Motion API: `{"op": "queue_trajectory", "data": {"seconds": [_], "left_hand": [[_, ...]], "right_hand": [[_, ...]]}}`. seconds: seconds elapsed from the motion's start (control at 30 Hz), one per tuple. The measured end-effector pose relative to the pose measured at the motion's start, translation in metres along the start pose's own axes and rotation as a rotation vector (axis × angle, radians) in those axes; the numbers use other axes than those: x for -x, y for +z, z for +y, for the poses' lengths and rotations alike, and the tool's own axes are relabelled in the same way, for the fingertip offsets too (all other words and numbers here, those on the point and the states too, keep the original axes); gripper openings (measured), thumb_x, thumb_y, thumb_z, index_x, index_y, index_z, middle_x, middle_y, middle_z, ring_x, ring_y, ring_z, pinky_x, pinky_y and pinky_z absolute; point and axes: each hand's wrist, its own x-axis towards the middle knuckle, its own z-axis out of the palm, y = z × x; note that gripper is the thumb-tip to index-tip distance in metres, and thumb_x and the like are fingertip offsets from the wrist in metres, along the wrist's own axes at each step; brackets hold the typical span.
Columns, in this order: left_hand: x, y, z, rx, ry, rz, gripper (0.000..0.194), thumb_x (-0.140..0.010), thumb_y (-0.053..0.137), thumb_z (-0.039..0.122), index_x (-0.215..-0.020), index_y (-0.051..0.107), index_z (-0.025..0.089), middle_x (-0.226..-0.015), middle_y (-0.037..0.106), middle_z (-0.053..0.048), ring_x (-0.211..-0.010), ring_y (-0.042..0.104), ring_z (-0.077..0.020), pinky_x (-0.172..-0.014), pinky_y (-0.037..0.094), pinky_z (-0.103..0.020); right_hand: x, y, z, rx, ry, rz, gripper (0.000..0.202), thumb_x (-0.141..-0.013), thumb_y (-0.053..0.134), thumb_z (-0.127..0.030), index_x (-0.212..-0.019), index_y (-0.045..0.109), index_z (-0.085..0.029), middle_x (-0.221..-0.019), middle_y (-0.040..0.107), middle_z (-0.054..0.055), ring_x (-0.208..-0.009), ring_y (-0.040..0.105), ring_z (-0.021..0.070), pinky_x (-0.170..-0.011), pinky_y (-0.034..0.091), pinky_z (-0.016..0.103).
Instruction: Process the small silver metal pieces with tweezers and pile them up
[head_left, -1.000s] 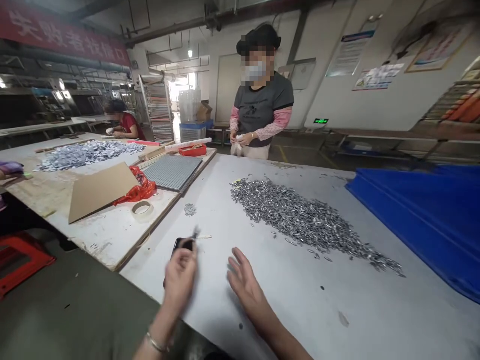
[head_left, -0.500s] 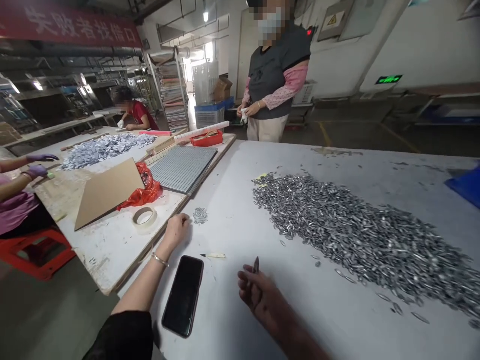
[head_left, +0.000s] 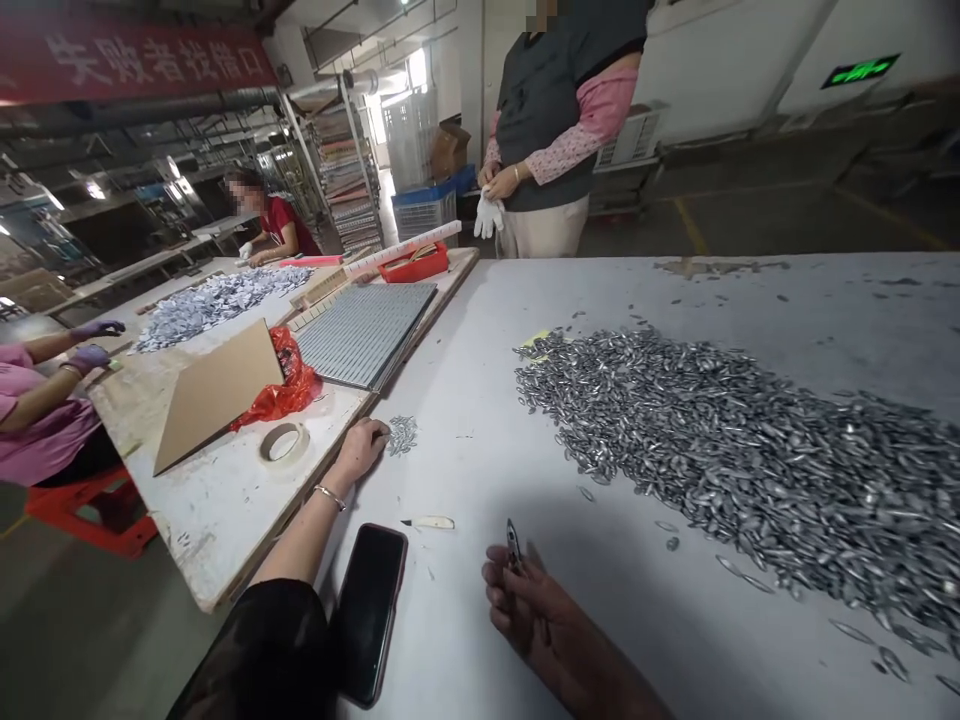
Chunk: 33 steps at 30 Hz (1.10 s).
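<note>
Reaching out to the far left, the left hand [head_left: 362,449] lies low on the white table [head_left: 675,620] with its fingers curled loosely, the tips touching a small cluster of metal pieces [head_left: 403,434] right by the table's left edge. Nothing is pinched there that can be made out; the fingers rest on the cluster rather than closing round it. Nearer the body, the right hand [head_left: 525,605] is bunched into a fist around a small dark tool [head_left: 513,545], whose tip pokes up out of the knuckles.

Between the two hands sit a black phone [head_left: 371,612], flat and close to the near edge, and a small pale blade-like piece [head_left: 429,522] just beyond it. The big heap of metal pieces [head_left: 750,460] sprawls across the right half of the table, well apart from both hands, with a few strays scattered towards the right hand. Bare tabletop stretches in front of the fist. Across the narrow seam on the left, a roll of tape [head_left: 284,442] sits on the neighbouring bench, just beside the left wrist.
</note>
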Motion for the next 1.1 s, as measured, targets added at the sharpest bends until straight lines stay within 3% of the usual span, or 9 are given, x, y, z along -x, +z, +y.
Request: {"op": "queue_trajectory", "data": {"seconds": [0.13,0.23,0.33,0.4,0.47,0.57,0.7,0.83,1.1], "left_hand": [[0.012,-0.003,0.012,0.165,-0.026,0.093,0.006,-0.080,0.065,0.023,-0.079,0.066,0.018,-0.083,0.068,-0.005,-0.084,0.062,-0.0189,-0.088,0.052,-0.035],[0.035,-0.003,0.040,0.322,-0.055,0.136,0.021,-0.087,0.059,0.036,-0.089,0.064,0.016,-0.074,0.064,-0.002,-0.069,0.061,-0.0150,-0.071,0.054,-0.030],[0.079,-0.001,0.085,0.690,-0.131,0.127,0.032,-0.083,0.066,0.045,-0.096,0.065,0.015,-0.074,0.064,-0.001,-0.064,0.060,-0.0120,-0.066,0.052,-0.026],[0.116,0.000,0.117,0.990,-0.241,0.017,0.037,-0.076,0.078,0.044,-0.096,0.067,0.014,-0.070,0.063,0.000,-0.060,0.058,-0.0099,-0.063,0.050,-0.025],[0.153,0.000,0.143,1.147,-0.317,-0.080,0.039,-0.072,0.084,0.040,-0.095,0.067,0.014,-0.066,0.064,0.001,-0.056,0.057,-0.0087,-0.059,0.048,-0.023],[0.200,0.003,0.166,1.231,-0.370,-0.119,0.036,-0.070,0.087,0.037,-0.085,0.064,0.015,-0.063,0.065,0.001,-0.052,0.057,-0.0081,-0.053,0.043,-0.020],[0.244,0.014,0.173,1.249,-0.361,-0.109,0.033,-0.071,0.087,0.037,-0.085,0.066,0.015,-0.061,0.066,0.001,-0.051,0.058,-0.0090,-0.054,0.044,-0.022],[0.273,0.021,0.176,1.215,-0.328,-0.115,0.032,-0.072,0.086,0.037,-0.088,0.070,0.015,-0.061,0.067,0.000,-0.053,0.059,-0.0105,-0.059,0.047,-0.025],[0.289,0.018,0.172,1.102,-0.300,-0.153,0.027,-0.075,0.084,0.035,-0.090,0.074,0.014,-0.064,0.069,-0.001,-0.057,0.060,-0.0111,-0.064,0.049,-0.025]], "right_hand": [[0.001,0.003,0.004,0.078,-0.078,-0.037,0.040,-0.073,0.088,-0.027,-0.107,0.069,-0.022,-0.088,0.064,0.001,-0.076,0.058,0.0120,-0.066,0.049,0.022],[0.002,0.010,0.005,0.206,-0.161,-0.074,0.046,-0.074,0.086,-0.032,-0.114,0.066,-0.021,-0.084,0.060,0.000,-0.072,0.053,0.0117,-0.063,0.043,0.023],[0.012,0.020,0.005,0.446,-0.269,-0.087,0.049,-0.074,0.081,-0.037,-0.114,0.063,-0.017,-0.075,0.051,-0.003,-0.062,0.043,0.0105,-0.057,0.035,0.024],[0.028,0.028,0.003,0.697,-0.358,-0.085,0.047,-0.079,0.074,-0.040,-0.117,0.062,-0.016,-0.075,0.050,-0.004,-0.062,0.042,0.0115,-0.060,0.036,0.027],[0.052,0.036,0.003,0.960,-0.444,-0.070,0.044,-0.087,0.064,-0.041,-0.123,0.060,-0.017,-0.080,0.055,-0.002,-0.070,0.049,0.0145,-0.070,0.042,0.030],[0.091,0.042,0.008,1.218,-0.522,-0.072,0.037,-0.093,0.054,-0.039,-0.124,0.060,-0.018,-0.098,0.064,0.004,-0.090,0.058,0.0204,-0.087,0.045,0.036],[0.130,0.035,0.028,1.339,-0.521,-0.142,0.029,-0.097,0.047,-0.034,-0.120,0.059,-0.021,-0.106,0.066,0.006,-0.092,0.059,0.0211,-0.087,0.047,0.036],[0.149,0.022,0.049,1.364,-0.531,-0.154,0.025,-0.098,0.047,-0.035,-0.115,0.061,-0.023,-0.105,0.067,0.005,-0.091,0.060,0.0213,-0.084,0.048,0.035],[0.162,0.015,0.065,1.386,-0.550,-0.157,0.026,-0.098,0.049,-0.036,-0.116,0.063,-0.024,-0.102,0.069,0.005,-0.093,0.061,0.0242,-0.085,0.048,0.036]]}}
